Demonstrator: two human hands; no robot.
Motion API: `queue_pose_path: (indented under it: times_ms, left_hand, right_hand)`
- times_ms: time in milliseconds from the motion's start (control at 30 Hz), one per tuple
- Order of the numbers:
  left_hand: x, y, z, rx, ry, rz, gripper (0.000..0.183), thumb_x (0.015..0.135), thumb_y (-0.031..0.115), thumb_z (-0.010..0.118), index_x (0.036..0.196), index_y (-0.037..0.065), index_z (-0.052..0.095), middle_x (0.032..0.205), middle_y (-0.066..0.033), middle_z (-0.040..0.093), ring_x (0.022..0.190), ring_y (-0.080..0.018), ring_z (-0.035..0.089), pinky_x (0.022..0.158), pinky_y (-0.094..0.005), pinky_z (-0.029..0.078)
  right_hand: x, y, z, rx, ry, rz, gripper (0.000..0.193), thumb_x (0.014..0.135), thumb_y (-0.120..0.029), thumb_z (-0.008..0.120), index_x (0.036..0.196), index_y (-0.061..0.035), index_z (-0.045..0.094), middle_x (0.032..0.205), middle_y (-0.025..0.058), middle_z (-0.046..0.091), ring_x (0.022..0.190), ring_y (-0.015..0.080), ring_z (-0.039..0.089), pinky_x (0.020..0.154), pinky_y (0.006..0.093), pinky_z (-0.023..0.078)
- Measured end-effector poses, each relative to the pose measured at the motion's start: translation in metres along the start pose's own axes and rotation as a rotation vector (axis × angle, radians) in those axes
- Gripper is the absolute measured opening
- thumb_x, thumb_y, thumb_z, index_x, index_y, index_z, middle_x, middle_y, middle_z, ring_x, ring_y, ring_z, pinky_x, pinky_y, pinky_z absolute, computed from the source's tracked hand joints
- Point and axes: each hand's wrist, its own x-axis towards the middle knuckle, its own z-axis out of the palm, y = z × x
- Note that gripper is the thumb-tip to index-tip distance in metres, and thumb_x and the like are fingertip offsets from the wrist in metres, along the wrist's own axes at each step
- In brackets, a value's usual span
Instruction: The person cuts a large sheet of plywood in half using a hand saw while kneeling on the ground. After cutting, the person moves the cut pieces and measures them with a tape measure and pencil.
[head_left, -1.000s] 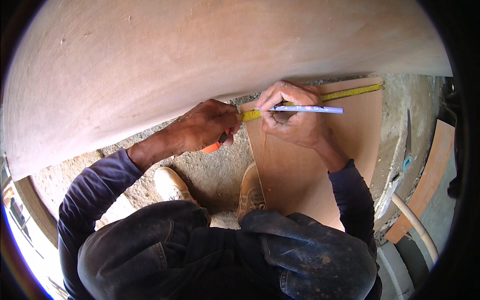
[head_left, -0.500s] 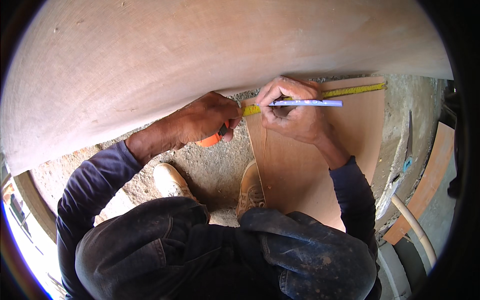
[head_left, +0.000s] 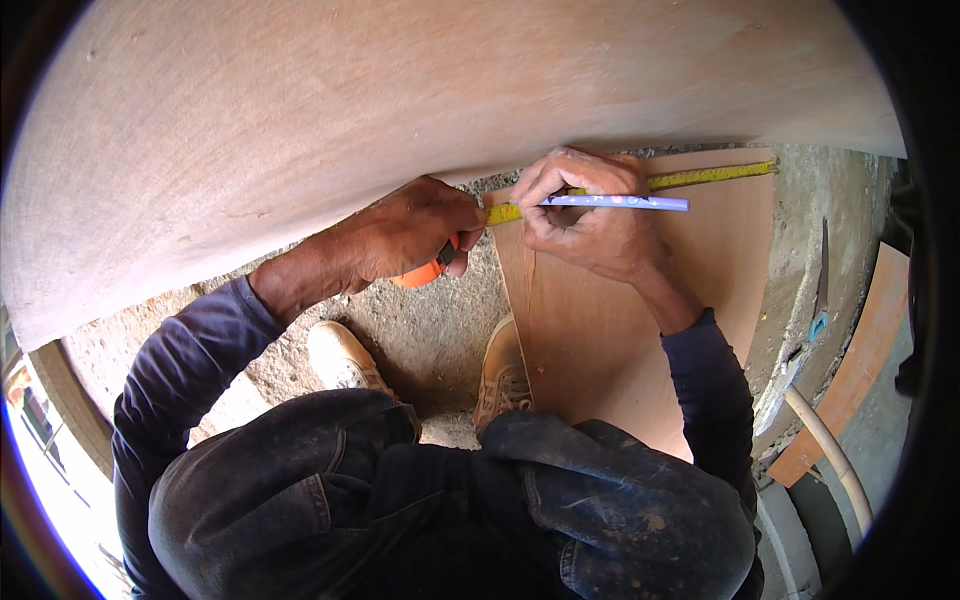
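Note:
My left hand is closed around an orange tape measure, whose case partly shows below the fingers. Its yellow blade runs rightward under my right hand, across the upper part of a thin wooden panel, and its end reaches the panel's right edge. Between thumb and fingers my right hand pinches a light purple pencil. The pencil's tip is near the panel's left edge, beside the blade, and hidden by the fingertips. Its other end points right.
A large wooden sheet spans the far side. Rough concrete ground lies under my shoes. At the right are a saw-like dark blade, a narrow wooden strip and a pale pole.
Both hands keep their grips and have barely moved. The pencil and the blade's far end sit very slightly higher in the picture.

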Motion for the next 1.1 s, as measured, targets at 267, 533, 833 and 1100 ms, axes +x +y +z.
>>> queue_pose_path:
  times_ms: [267,533,833,1100]
  left_hand:
    - [0.0016,-0.0005,0.0027,0.018,0.034,-0.003,0.036,0.102,0.029,0.046,0.08,0.006,0.064,0.076,-0.0046,0.066,0.071,-0.0128,0.058,0.069,-0.0351,0.047]
    - [0.0021,-0.002,0.0019,0.0,0.024,0.023,0.037,0.103,0.031,0.047,0.081,0.006,0.064,0.075,-0.0035,0.065,0.073,-0.0128,0.057,0.073,-0.0354,0.047]
    - [0.0024,-0.0023,0.0004,-0.003,0.002,0.037,0.041,0.106,0.034,0.049,0.081,0.007,0.066,0.073,-0.003,0.065,0.076,-0.0127,0.056,0.079,-0.0354,0.046]
    - [0.0022,-0.0008,0.0011,0.014,0.021,-0.004,0.042,0.106,0.035,0.048,0.081,0.007,0.066,0.073,-0.0026,0.065,0.075,-0.0124,0.056,0.078,-0.0348,0.045]
  right_hand:
    - [-0.0018,0.0035,0.0012,-0.005,0.02,-0.027,0.018,0.071,0.004,0.077,0.079,-0.007,0.065,0.085,0.0058,0.076,0.074,0.0204,0.074,0.065,0.0307,0.058]
    - [-0.0015,0.0053,0.0021,-0.083,0.034,-0.091,0.025,0.071,0.009,0.078,0.079,-0.0074,0.061,0.084,0.0075,0.075,0.077,0.0198,0.076,0.066,0.0306,0.059]
    - [-0.0017,0.0066,0.0023,-0.063,0.025,-0.106,0.026,0.071,0.009,0.078,0.08,-0.0078,0.061,0.087,0.0074,0.076,0.077,0.02,0.076,0.066,0.0296,0.059]
    - [-0.0005,0.0074,0.001,-0.065,-0.009,-0.114,0.024,0.073,0.009,0.078,0.081,-0.0072,0.062,0.087,0.0073,0.076,0.077,0.0193,0.076,0.066,0.0294,0.059]
